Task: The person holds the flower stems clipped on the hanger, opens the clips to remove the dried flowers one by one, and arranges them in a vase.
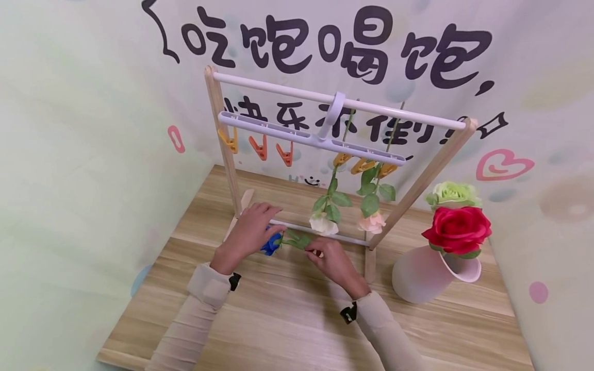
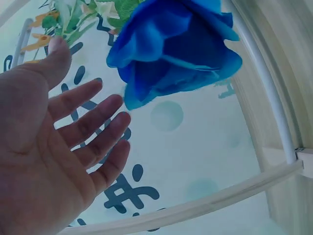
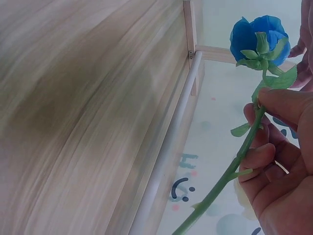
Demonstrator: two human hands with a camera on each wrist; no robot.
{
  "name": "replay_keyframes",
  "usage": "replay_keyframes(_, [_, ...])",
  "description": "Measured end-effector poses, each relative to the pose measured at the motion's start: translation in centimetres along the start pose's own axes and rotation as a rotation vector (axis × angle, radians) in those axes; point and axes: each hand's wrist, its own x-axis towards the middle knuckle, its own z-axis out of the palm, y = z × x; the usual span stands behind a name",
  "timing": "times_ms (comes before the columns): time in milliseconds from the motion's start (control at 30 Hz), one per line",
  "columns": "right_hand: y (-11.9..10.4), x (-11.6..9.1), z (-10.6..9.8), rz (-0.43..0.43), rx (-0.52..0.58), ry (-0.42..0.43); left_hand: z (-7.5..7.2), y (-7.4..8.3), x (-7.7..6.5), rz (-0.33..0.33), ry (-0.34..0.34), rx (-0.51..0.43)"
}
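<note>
A blue artificial rose (image 1: 270,242) with a long green stem is held in front of the rack. In the right wrist view, the right hand (image 3: 283,142) pinches its stem (image 3: 230,171) between thumb and fingers, a little below the bloom. Beside the blue bloom is the left hand (image 1: 252,229). Its fingers are spread and extended in the left wrist view, where the palm (image 2: 44,161) faces the camera and a gap shows between fingertips and petals. Above the hands hangs a lilac clip hanger (image 1: 297,135) with orange and yellow clips.
A wood-framed rack (image 1: 227,175) with white rods stands on the wooden table (image 1: 278,319). From the hanger's right side a white rose (image 1: 323,224) and a pink rose (image 1: 372,222) hang upside down. At right, a pale vase (image 1: 417,275) holds a red rose (image 1: 459,229) and a green flower (image 1: 452,193).
</note>
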Motion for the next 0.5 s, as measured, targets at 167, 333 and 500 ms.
replay_keyframes(167, [0.1, -0.4, -0.4, -0.007, 0.004, 0.019, 0.0, 0.0, 0.1, -0.019, 0.049, -0.101])
replay_keyframes(333, [0.3, -0.8, -0.8, -0.003, 0.019, 0.039, -0.1, -0.1, 0.3, -0.067, 0.078, -0.164])
replay_keyframes(500, [0.5, -1.2, -1.3, -0.009, 0.024, 0.074, -0.1, -0.3, 0.5, -0.101, 0.105, -0.236])
